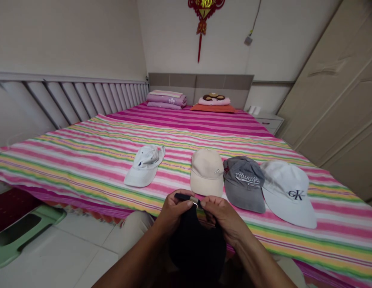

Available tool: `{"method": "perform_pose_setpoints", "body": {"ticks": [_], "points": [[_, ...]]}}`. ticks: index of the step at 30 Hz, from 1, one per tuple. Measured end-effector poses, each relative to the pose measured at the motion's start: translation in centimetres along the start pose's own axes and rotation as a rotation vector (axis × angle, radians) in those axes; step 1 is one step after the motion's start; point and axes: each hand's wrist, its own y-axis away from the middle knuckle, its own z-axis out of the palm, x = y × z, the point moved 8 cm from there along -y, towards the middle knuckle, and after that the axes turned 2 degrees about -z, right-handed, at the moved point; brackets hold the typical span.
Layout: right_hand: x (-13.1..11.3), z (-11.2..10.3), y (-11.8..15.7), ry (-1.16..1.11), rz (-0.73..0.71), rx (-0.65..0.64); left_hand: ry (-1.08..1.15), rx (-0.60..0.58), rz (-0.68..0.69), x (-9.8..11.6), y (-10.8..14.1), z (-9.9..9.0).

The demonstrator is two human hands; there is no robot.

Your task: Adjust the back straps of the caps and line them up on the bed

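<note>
Between my hands is a black cap (198, 248), its back strap and small metal buckle turned up toward me. My left hand (173, 212) pinches the strap on one side of the buckle. On the other side, my right hand (220, 214) grips the strap with thumb and fingers. Just beyond on the bed lie a beige cap (206, 172), a grey cap (244, 184) with white lettering, and a white cap (289, 192) marked CK, side by side. Apart from them to the left rests a white cap (145, 166) with a small dark logo.
The striped bed sheet (92, 160) spreads in front of me. Folded bedding (167, 100) and a pink pillow stack (214, 103) sit by the headboard (173, 82). A green stool (26, 236) stands on the tiled floor at left. White rails (83, 96) run along the left side.
</note>
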Motion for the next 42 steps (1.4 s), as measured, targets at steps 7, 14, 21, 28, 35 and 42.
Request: {"method": "perform_pose_setpoints", "body": {"ticks": [7,14,21,28,35,42], "points": [[-0.1,0.4,0.1,-0.046,-0.012,-0.027,-0.030,-0.006,0.005,-0.1,0.1,-0.1],[0.0,0.2,0.1,-0.053,0.012,0.001,-0.047,-0.014,0.001,-0.1,0.1,0.2],[-0.5,0.2,0.0,-0.029,0.008,-0.026,-0.067,-0.093,-0.029,0.1,0.1,0.5],[-1.0,0.2,0.0,0.004,0.072,-0.113,-0.185,-0.302,-0.260,0.5,-0.4,0.8],[-1.5,-0.2,0.2,0.032,0.142,-0.246,-0.230,-0.306,-0.425,-0.6,-0.8,-0.2],[-1.0,-1.7,0.4,0.206,0.125,-0.329,-0.008,-0.278,-0.435,-0.1,-1.0,0.4]]}}
